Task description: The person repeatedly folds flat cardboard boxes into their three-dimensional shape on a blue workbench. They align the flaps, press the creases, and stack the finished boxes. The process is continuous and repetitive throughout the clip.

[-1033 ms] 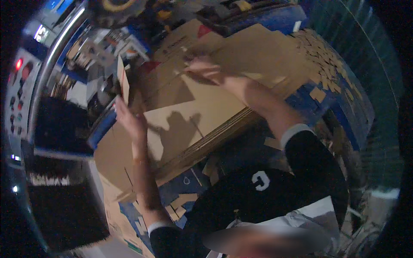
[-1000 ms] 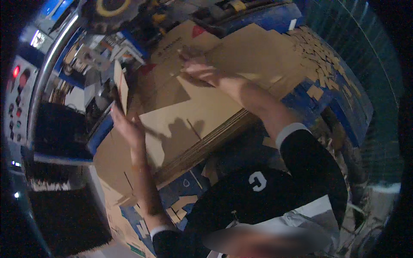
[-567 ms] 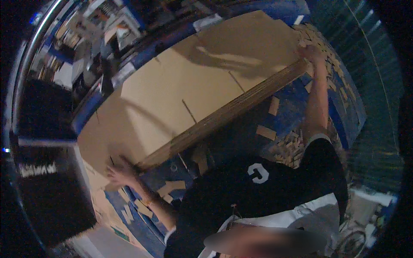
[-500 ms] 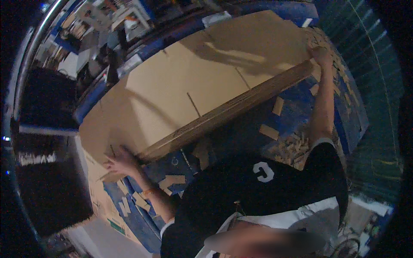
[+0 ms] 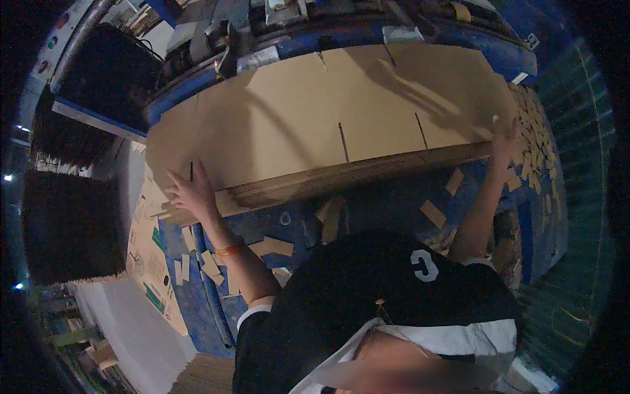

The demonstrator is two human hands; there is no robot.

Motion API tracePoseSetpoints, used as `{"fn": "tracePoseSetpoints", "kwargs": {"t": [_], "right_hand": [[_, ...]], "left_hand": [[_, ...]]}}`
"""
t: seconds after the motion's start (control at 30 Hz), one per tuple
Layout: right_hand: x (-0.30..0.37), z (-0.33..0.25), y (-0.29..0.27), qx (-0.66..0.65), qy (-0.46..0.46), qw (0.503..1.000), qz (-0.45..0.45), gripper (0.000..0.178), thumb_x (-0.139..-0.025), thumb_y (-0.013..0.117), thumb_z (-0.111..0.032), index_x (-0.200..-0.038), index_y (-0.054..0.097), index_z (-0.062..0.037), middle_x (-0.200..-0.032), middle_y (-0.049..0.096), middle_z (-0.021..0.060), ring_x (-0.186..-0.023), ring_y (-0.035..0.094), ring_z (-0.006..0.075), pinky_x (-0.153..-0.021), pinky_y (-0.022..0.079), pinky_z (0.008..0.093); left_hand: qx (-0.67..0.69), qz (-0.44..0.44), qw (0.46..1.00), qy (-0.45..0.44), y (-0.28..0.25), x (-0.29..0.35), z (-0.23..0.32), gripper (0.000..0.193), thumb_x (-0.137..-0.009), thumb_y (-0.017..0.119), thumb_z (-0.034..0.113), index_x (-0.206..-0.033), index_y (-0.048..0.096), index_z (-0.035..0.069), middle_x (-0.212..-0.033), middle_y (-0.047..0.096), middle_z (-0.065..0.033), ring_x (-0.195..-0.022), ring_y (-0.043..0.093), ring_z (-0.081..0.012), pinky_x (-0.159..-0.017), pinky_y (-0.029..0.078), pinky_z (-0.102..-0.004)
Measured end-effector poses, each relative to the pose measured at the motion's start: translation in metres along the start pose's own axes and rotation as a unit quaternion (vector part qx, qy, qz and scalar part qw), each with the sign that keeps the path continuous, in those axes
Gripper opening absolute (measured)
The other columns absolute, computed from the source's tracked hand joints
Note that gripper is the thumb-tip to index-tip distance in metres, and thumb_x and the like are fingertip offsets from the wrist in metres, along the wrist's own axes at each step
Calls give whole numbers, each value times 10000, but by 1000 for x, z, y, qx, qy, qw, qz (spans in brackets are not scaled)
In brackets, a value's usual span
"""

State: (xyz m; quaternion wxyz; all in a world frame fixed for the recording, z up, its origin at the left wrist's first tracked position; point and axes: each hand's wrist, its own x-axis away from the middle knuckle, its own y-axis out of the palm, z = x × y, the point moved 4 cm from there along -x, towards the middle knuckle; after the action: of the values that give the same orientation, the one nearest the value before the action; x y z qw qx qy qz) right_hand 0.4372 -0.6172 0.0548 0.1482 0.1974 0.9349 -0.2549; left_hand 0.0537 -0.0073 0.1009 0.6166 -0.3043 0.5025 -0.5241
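A stack of brown slotted cardboard sheets (image 5: 282, 125) lies lengthwise across a blue work surface. Its layered near edge faces me. At the stack's near left corner my left hand (image 5: 195, 190) rests on the top sheet, fingers spread beside a slot. My right hand (image 5: 504, 148) is against the right end of the stack, its fingers stretched away from me along that edge; some of them are hard to make out. Both forearms reach in from below, with an orange band (image 5: 230, 250) on the left wrist.
Small cardboard offcuts (image 5: 275, 247) are scattered between me and the stack, and many more offcuts (image 5: 535, 141) cover the right side. Behind the stack runs a blue machine frame (image 5: 302, 43) with metal parts. Printed cardboard (image 5: 147, 262) leans at the left, near dark bristly panels (image 5: 72, 220).
The view has turned, so the stack looks more level and more of the machine behind shows. My hands remain at the stack's two ends; the right fingers look more stretched out.
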Motion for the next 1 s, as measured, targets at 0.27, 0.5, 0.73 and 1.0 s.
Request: {"fn": "tracePoseSetpoints", "kwargs": {"t": [0.27, 0.5, 0.73, 1.0], "right_hand": [[16, -52, 9, -199, -76, 956, 203, 629, -822, 644, -155, -1319, 343, 86, -1279, 474, 219, -1099, 525, 280, -955, 411, 383], [3, -107, 23, -258, 66, 951, 155, 406, -820, 589, -27, -1208, 471, 0, -1210, 543, 140, -1046, 556, 248, -864, 460, 385], [30, -175, -24, -402, -155, 898, 86, 403, -847, 616, -46, -1232, 501, -8, -1108, 612, 113, -920, 602, 213, -829, 484, 333], [207, -198, 21, 170, -653, 660, -331, 337, -842, 547, -213, -1174, 595, -179, -1296, 540, 73, -1186, 513, 297, -968, 437, 418]], "left_hand": [[717, 77, 687, -87, -46, -45, -26, 536, -924, 505, 235, -1377, 346, -4, -1390, 371, -214, -1251, 426, -341, -980, 416, -491], [725, -153, 646, -182, 12, -65, -44, 388, -892, 510, 76, -1267, 466, -14, -1192, 546, -155, -1051, 572, -290, -880, 504, -438], [589, -91, 801, 51, -35, 4, -43, 363, -876, 593, 114, -1205, 548, -33, -1181, 574, -150, -1017, 575, -239, -897, 462, -371], [328, -178, 773, 513, -56, 131, 45, 481, -805, 537, 2, -1276, 541, 99, -1357, 485, -142, -1273, 446, -290, -1043, 352, -413]]}}
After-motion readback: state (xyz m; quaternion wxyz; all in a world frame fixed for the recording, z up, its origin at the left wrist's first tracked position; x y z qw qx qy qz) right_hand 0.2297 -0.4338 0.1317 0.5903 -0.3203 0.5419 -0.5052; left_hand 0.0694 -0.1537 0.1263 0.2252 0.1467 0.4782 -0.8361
